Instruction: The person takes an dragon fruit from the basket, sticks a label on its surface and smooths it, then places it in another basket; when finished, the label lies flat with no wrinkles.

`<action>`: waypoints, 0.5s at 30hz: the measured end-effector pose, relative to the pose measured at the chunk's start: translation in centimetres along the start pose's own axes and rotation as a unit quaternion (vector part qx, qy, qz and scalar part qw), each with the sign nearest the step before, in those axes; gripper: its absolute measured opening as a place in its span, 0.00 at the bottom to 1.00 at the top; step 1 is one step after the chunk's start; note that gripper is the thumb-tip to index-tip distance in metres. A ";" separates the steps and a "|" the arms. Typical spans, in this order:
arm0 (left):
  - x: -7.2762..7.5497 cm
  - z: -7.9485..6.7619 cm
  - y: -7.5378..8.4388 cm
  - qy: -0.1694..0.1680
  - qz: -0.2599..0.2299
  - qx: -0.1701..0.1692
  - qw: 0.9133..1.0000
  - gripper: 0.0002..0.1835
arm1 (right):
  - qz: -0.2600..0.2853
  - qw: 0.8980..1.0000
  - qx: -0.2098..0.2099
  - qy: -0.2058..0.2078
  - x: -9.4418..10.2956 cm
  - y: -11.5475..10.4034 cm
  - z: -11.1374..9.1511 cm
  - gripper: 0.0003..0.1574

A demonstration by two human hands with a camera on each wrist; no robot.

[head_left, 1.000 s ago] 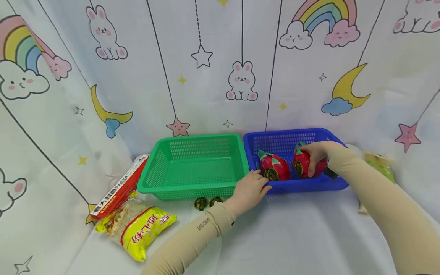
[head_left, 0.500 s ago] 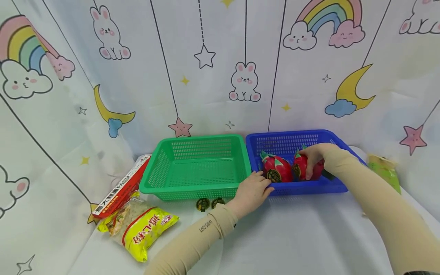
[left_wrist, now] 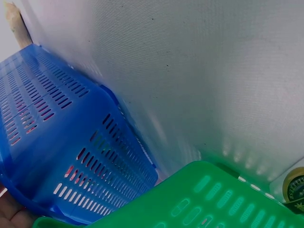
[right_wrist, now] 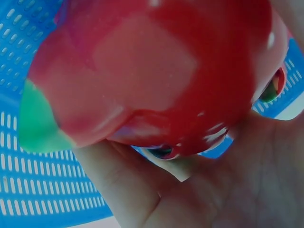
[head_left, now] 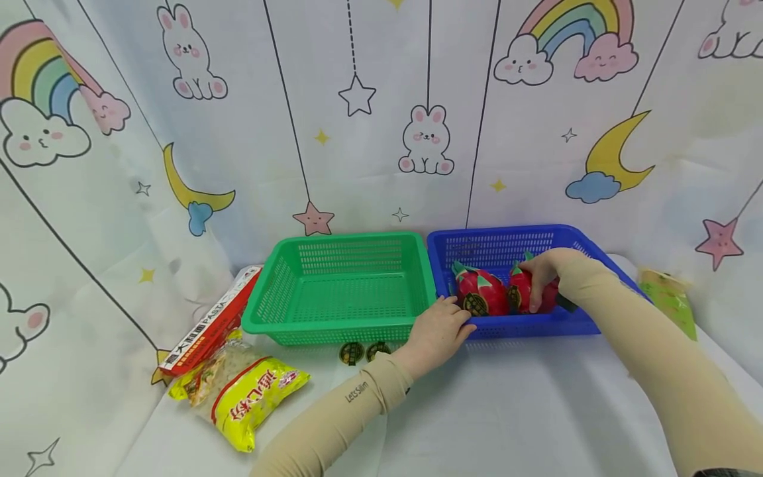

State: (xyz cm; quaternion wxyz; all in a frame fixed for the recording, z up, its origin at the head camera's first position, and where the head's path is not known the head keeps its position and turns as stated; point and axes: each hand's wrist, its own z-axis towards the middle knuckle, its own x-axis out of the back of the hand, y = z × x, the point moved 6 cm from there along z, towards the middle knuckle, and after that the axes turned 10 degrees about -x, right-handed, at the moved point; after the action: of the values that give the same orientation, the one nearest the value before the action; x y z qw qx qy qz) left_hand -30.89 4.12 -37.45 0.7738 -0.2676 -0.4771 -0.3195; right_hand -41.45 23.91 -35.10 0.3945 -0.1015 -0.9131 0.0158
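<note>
Inside the blue basket point(head_left: 507, 326) lie two red dragon fruits with green tips and round dark labels. My right hand point(head_left: 545, 275) grips the right-hand dragon fruit point(head_left: 521, 291), fingers and thumb around it; the right wrist view shows the hand point(right_wrist: 228, 190) against its glossy red skin point(right_wrist: 156, 71). The other dragon fruit point(head_left: 485, 291) sits just left of it, near my left hand point(head_left: 438, 331). That left hand holds the blue basket's front left rim, beside the green basket point(head_left: 340, 331). In the left wrist view only some fingertips point(left_wrist: 14, 216) show at the blue rim.
A yellow pasta bag point(head_left: 250, 397) and a red pasta box point(head_left: 208, 324) lie left of the green basket. Two round labels point(head_left: 352, 353) are on the white table before it. A green bag point(head_left: 667, 298) stands right of the blue basket, partly behind my right arm.
The head view has shifted slightly. Both hands keep their places, the left at the basket rim and the right around the dragon fruit in the blue basket.
</note>
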 end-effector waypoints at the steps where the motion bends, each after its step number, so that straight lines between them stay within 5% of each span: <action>1: 0.0 0.0 0.0 0.000 0.000 0.000 1.000 0.15 | 0.000 1.000 -0.003 -0.001 0.0 0.0 0.0 0.78; 15: 0.2 0.0 0.0 -0.003 0.000 0.004 1.000 0.16 | -0.031 0.999 -0.027 0.001 -0.1 0.3 -0.2 0.79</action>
State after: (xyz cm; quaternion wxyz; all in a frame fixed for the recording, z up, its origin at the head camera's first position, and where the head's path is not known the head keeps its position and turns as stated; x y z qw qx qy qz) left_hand -30.80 4.09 -37.26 0.7736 -0.2657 -0.4804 -0.3165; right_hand -41.22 24.17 -35.08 0.3930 -0.0838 -0.9155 -0.0218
